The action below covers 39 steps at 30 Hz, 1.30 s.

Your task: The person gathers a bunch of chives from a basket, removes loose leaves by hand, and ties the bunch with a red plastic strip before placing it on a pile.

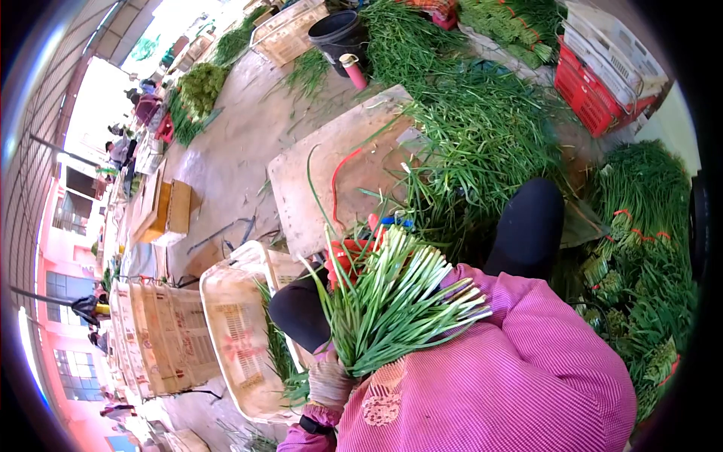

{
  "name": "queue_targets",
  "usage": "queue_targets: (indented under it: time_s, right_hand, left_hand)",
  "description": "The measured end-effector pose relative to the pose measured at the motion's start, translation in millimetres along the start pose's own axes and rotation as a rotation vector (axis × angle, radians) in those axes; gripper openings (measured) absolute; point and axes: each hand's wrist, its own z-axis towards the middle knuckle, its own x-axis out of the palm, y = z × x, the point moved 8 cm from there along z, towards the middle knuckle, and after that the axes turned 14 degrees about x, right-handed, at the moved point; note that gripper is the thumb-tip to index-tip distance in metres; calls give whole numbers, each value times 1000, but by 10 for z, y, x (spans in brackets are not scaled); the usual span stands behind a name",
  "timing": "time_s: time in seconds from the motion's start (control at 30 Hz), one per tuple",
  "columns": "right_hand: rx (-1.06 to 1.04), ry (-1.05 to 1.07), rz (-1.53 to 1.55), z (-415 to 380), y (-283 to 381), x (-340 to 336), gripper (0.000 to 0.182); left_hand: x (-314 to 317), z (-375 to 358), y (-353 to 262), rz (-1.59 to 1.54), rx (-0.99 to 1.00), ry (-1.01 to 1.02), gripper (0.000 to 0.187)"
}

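Note:
My left hand [331, 381], in a pale work glove, is closed round the leafy end of a bunch of garlic chives [399, 301]. The bunch lies across my lap, its pale cut ends fanned toward the right. My right sleeve [493, 290] reaches in behind those ends; the right hand is hidden by the stalks, so its fingers do not show. Just beyond the bunch is a bright red item [340, 260], partly covered, with a small blue object [397, 222] near it. A red strip [335, 184] lies on the wooden board [301, 177] in front of me.
A large heap of loose chives [482, 135] spreads beyond my knees. Tied bundles [640, 226] are stacked at the right. A white crate [237, 339] stands at my left. Farther off are a black bucket [337, 34], a pink bottle [352, 71] and a red crate [591, 94].

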Motion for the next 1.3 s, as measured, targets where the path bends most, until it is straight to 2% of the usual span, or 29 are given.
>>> queue_targets:
  time_s: [0.03,0.07,0.13,0.2,0.27,0.3,0.33,0.4,0.47,0.5,0.53,0.6,0.63,0.67,0.7,0.73,0.77,0.8,0.87,0.9,0.93,1.0,1.07,1.13,1.17,1.2,1.27,1.3]
  right_hand:
    - [2,1,7,0,19,2,84]
    - [6,3,16,4,-19,-10,84]
    - [21,4,35,-7,-10,-8,85]
    - [31,8,50,-34,-83,-17,85]
    - [44,17,66,-3,-105,-34,86]
    - [51,20,73,11,-118,-32,86]
    - [53,22,81,9,-135,-20,87]
    - [58,26,103,20,-162,-21,87]
    - [96,88,78,39,-134,-28,88]
    - [133,153,51,46,-156,8,89]
    - [135,151,54,53,-165,1,89]
    - [194,146,116,69,-202,16,90]
    - [150,-95,10,33,-170,-155,91]
    - [146,245,163,79,-227,120,91]
    - [111,24,80,95,-224,86,89]
    - [76,-196,1,71,-213,14,87]
    - [60,-170,56,74,-216,-14,86]
    - [136,-123,48,85,-157,-124,86]
    - [179,-7,88,88,-133,-96,87]
    - [209,-176,2,-45,-75,-115,88]
    - [212,-304,-117,-155,15,-102,89]
    - [222,-629,-470,-437,304,105,90]
    - [200,-748,-674,-718,816,-2,84]
    - [129,-1057,-1395,-796,997,636,76]
    - [77,-974,-1644,-731,986,840,58]
    - [80,-979,-1643,-706,917,918,58]
    - [102,-1135,-2311,-521,694,1209,54]
    - [136,-1102,-2509,-406,574,1261,48]
  left_hand:
    - [86,-12,12,-34,-78,151,56]
    - [132,-33,32,-45,-87,147,56]
    - [-34,-24,-78,62,165,-232,61]
    - [20,-54,-32,56,145,-160,66]
    - [-23,-21,-85,212,180,164,70]
    - [-38,-27,-9,24,202,175,78]
    - [-226,20,39,19,198,174,78]
    - [-424,47,148,-402,111,412,87]
    - [-616,273,407,-675,303,110,94]
    - [-796,355,517,-687,219,-33,97]
    - [-595,275,872,-742,53,-90,97]
    - [-273,609,1094,-1077,63,-94,91]
    - [-251,781,1007,-971,169,-61,86]
    - [-192,948,839,-861,275,-30,81]
    - [39,1055,617,-1109,304,64,74]
    - [234,1080,415,-1188,294,461,77]
    - [449,1080,254,-1366,241,533,75]
    - [498,1154,66,-1558,324,366,74]
    - [407,1102,-192,-1839,92,385,73]
    - [418,1083,-208,-1852,31,368,64]
    - [419,1051,-257,-1858,33,380,64]
    - [419,1028,-199,-1839,-58,215,58]
    - [459,985,-247,-1946,-109,138,56]
    - [484,988,-165,-1855,-144,-52,55]
    - [544,991,-139,-1824,-207,-75,56]
    - [606,996,-150,-1829,-206,-72,56]
    - [662,990,-91,-1675,-240,-160,58]
    - [620,970,-115,-1680,-250,-220,58]
